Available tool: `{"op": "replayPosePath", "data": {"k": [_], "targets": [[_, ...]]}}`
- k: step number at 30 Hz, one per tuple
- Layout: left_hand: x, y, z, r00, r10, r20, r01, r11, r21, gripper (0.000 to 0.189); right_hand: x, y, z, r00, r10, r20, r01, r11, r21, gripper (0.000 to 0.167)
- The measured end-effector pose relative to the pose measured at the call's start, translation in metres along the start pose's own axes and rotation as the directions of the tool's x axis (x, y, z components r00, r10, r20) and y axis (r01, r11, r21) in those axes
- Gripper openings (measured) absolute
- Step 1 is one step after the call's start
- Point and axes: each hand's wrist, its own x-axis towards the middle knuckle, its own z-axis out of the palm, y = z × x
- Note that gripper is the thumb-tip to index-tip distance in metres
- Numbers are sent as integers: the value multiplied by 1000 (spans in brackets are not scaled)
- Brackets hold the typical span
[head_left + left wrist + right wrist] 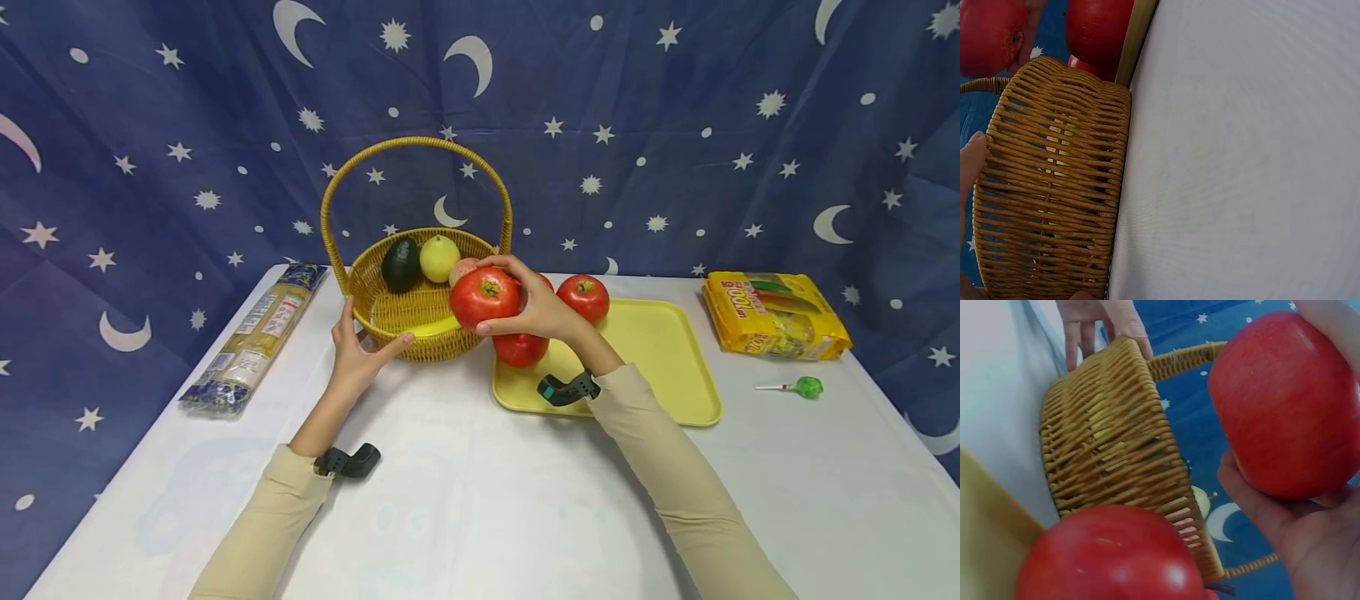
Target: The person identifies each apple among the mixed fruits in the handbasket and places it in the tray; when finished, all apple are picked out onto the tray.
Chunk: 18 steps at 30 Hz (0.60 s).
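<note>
My right hand (534, 307) grips a large red apple (483, 300) at the front right rim of a wicker basket (367, 283), raised above the tray. Fingers lie over the apple's top and the thumb is below it. At the basket's front left, my left hand (356, 357) holds the rim, thumb along the front and fingers on the side. Inside are a dark avocado (401, 265), a pale yellow-green pear (439, 259), a pinkish round fruit (462, 269) partly hidden by the apple, and a yellow banana-like fruit (435, 327) along the front wall.
Several more red apples (583, 298) rest on the yellow tray (660, 367) right of the basket. A long noodle packet (255, 342) lies at left. At right are a yellow packet (776, 315) and a green lollipop (808, 386). The basket's tall handle (416, 140) arches overhead.
</note>
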Motion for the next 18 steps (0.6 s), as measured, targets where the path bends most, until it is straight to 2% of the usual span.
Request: {"op": "replayPosePath", "data": {"k": [8,18], "targets": [[0,1,0,1000,-8,8,9,1000,-2,111,-6,-3,-10,1000,-8,-30,8,1000,18,83],[0,1,1,1000,-6,7,6,1000,-3,110,-16,-3,-21,998,-3,-70,5,1000,31,76]]}}
